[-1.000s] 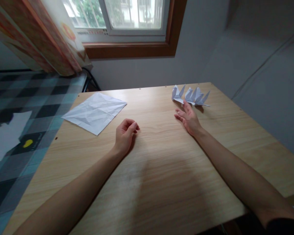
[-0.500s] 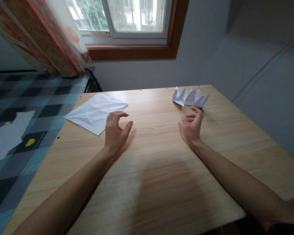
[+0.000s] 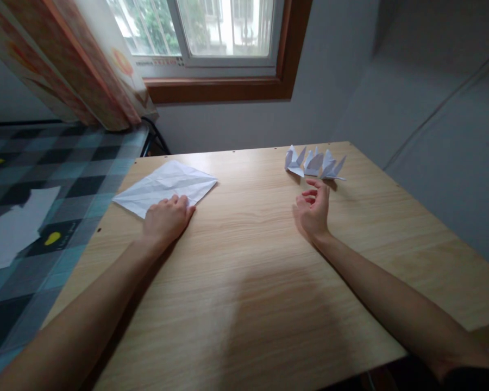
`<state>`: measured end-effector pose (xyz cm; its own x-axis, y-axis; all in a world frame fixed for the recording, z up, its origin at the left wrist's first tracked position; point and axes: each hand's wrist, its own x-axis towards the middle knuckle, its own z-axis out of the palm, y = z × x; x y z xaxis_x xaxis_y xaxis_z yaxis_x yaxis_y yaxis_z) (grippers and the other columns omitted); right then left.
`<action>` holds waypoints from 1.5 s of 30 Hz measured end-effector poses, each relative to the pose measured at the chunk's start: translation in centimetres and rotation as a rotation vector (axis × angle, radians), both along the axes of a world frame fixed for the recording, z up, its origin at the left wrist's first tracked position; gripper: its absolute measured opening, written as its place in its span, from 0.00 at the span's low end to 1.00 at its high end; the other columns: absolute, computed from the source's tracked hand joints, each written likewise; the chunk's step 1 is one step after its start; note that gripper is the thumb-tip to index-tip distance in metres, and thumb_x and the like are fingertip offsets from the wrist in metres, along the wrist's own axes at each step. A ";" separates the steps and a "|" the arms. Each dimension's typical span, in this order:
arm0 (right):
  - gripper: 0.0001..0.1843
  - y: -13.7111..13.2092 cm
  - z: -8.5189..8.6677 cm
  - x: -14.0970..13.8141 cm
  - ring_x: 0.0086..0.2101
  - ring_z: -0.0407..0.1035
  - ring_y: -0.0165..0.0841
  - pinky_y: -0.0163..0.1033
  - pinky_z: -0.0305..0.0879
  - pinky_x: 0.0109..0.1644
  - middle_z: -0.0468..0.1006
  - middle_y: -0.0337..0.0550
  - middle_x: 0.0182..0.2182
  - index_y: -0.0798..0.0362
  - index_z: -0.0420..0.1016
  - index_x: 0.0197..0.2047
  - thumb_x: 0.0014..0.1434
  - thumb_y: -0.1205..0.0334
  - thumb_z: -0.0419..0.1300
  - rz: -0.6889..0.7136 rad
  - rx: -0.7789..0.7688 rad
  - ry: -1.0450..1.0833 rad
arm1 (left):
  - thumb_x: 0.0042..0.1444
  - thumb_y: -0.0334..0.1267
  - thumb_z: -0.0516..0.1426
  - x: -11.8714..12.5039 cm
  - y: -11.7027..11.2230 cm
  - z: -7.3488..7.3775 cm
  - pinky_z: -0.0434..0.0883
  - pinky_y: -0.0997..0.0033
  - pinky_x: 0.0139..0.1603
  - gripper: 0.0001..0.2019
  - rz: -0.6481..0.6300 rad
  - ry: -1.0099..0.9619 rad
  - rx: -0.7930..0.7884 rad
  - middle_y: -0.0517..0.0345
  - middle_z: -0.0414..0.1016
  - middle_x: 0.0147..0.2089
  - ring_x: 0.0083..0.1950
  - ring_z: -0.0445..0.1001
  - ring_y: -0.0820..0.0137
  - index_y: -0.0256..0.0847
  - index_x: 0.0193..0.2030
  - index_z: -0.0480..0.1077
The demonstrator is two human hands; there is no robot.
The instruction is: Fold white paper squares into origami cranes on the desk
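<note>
A creased white sheet of paper (image 3: 167, 182) lies flat at the table's far left, its folds crossing the surface. Over its near edge my left hand (image 3: 167, 218) is closed, knuckles up and fingers curled down onto the paper; the fingertips are hidden. My right hand (image 3: 313, 210) rests on its side on the wood, holding nothing, fingers loosely bent and apart. Just beyond it stand three folded white paper cranes in a row: a left crane (image 3: 295, 161), a middle crane (image 3: 313, 162) and a right crane (image 3: 331, 165).
The light wooden table (image 3: 244, 255) reaches toward a wall and a window (image 3: 228, 32). On the left is a checked cloth surface (image 3: 77, 187) with torn white paper (image 3: 16, 231) on it. A patterned curtain (image 3: 77, 70) hangs above that.
My left hand has moved left and closed over the near edge of the creased sheet, which has shifted slightly toward me and to the right. My right hand has barely moved.
</note>
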<state>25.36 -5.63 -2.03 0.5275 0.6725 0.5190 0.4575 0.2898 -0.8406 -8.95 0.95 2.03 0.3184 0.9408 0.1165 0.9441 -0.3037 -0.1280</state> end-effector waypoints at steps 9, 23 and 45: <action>0.17 -0.6 0.6 -0.4 0.37 0.66 0.32 0.39 0.69 0.37 0.68 0.43 0.47 0.47 0.67 0.48 0.53 0.65 0.58 0.044 -0.013 -0.034 | 0.55 0.39 0.56 3.1 -1.9 0.5 0.63 0.65 0.32 0.12 -0.130 -0.390 0.036 0.54 0.64 0.17 0.24 0.71 0.57 0.44 0.22 0.61; 0.40 -0.1 0.2 -0.3 0.57 0.67 0.41 0.46 0.70 0.54 0.64 0.50 0.61 0.43 0.60 0.59 0.50 0.29 0.61 0.327 0.065 0.316 | 0.51 0.42 0.66 10.0 -7.4 4.5 0.56 0.76 0.19 0.10 -0.034 -1.743 -0.317 0.68 0.63 0.16 0.16 0.59 0.76 0.42 0.33 0.70; 0.32 -0.6 -0.1 -0.2 0.42 0.73 0.39 0.46 0.71 0.50 0.79 0.43 0.47 0.52 0.74 0.54 0.43 0.71 0.55 0.522 -0.257 -0.149 | 0.68 0.53 0.40 3.1 1.5 -0.8 0.45 0.39 0.72 0.31 -0.102 -0.178 -0.004 0.43 0.49 0.76 0.77 0.44 0.51 0.36 0.71 0.56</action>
<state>25.16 -6.18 -2.14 0.0277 0.9369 0.3484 0.4274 0.3039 -0.8514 -5.89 2.48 1.19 0.3867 0.9054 0.1756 0.9162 -0.3989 0.0393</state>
